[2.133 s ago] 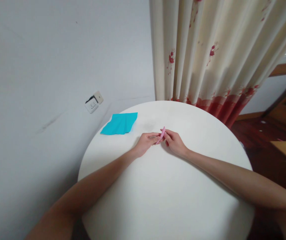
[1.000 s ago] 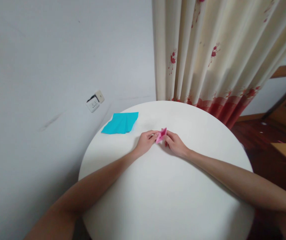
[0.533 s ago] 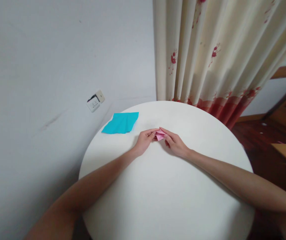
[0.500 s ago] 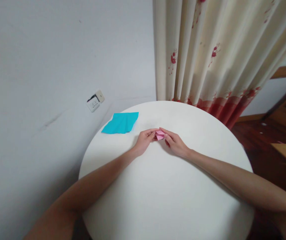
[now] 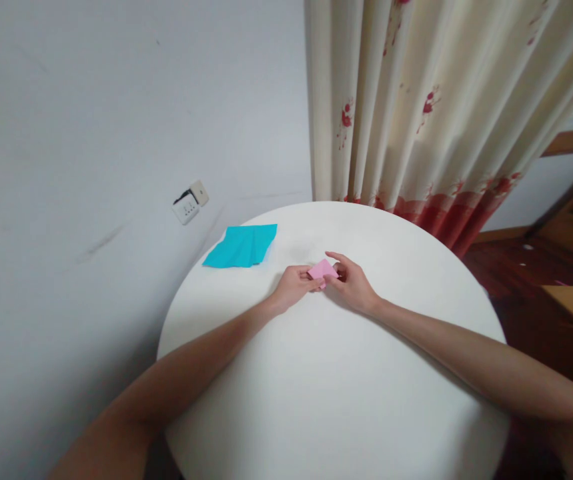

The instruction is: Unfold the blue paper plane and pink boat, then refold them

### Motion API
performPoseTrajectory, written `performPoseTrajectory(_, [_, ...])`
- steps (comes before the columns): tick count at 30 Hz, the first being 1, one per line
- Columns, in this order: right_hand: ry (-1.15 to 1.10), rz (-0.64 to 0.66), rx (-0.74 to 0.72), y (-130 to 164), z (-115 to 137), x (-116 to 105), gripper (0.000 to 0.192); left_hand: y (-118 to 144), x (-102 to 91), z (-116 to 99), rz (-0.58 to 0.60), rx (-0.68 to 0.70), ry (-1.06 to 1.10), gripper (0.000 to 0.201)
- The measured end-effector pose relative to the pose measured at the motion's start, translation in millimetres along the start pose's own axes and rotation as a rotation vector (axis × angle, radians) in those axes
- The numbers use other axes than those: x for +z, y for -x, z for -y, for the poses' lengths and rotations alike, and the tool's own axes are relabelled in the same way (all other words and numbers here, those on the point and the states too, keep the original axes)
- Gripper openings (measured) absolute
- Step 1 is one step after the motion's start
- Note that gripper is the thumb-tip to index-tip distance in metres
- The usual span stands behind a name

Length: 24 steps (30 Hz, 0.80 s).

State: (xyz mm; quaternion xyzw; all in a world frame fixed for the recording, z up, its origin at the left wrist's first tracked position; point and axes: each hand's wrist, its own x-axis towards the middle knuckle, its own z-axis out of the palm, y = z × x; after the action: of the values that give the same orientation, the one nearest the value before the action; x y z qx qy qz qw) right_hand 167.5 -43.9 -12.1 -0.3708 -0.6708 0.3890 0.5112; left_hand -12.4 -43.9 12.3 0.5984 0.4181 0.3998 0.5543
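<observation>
While both forearms lie stretched across the round white table (image 5: 336, 400), I see the two hands meeting near its far middle, with a small folded piece of pink paper (image 5: 322, 269) pinched between them. My left hand (image 5: 293, 288) comes in from the left and holds the paper's near left edge, thumb and fingertips closed on it. My right hand (image 5: 350, 287) comes in from the right and closes on the paper's right corner, its forefinger (image 5: 335, 256) arched over the top and lifted a little off the sheet. So both hands are grasping the same pink piece, neither one let go and neither balled into a fist.

What matters most, as I read it, is how the paper sits against the fingers: it lies flat-faced and slightly tilted toward me, just above the tabletop, its longer edge running left to right from one hand to the other. Both hands are equally near it, since both touch it. I cannot tell whether its underside rests on the table.

Well apart to the far left, a flat turquoise paper sheet (image 5: 241, 245) lies at the table's edge, untouched, below a white wall socket (image 5: 189, 202). Behind the table hangs a cream curtain with red flower print (image 5: 431, 107).
</observation>
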Motion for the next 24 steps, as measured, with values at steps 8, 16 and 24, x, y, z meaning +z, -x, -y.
performPoseTrajectory(8, [-0.085, 0.034, 0.137, -4.5, 3.7, -3.2, 0.032, 0.4, -4.4, 2.7, 0.072, -0.026, 0.012, 0.042])
performPoseTrajectory(16, [-0.105, 0.059, 0.171, -4.5, 5.9, -6.4, 0.039, 0.0, -5.1, 2.3, 0.120, -0.049, 0.046, 0.043])
performPoseTrajectory(24, [-0.095, 0.142, 0.161, -4.7, 5.5, -7.1, 0.045, 2.2, -2.0, -3.6, 0.089, -0.030, -0.109, 0.042])
